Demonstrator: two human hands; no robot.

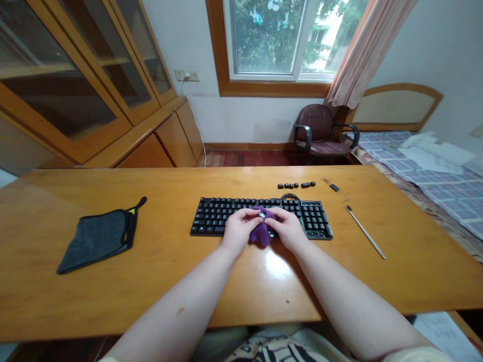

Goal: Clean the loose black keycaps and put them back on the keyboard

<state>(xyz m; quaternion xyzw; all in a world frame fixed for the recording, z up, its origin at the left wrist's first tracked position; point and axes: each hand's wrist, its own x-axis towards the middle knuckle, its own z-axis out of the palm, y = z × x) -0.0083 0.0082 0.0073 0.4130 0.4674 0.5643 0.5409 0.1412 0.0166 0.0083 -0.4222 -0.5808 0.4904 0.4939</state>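
Both hands meet above the black keyboard, fingers pinched round a purple cloth. My left hand grips the cloth from the left, thumb and index finger pressed together near its top. From the other side my right hand pinches the same cloth. A small shiny piece shows between the fingertips; its kind cannot be made out. The hands and cloth hide part of the keyboard's lower middle. Behind the keyboard lie several loose black keycaps in a row.
A folded dark grey cloth with a loop lies at the left. To the right are a wire keycap puller and a thin stick with a dark tip. The wooden desk ends just before my body. A chair stands beyond.
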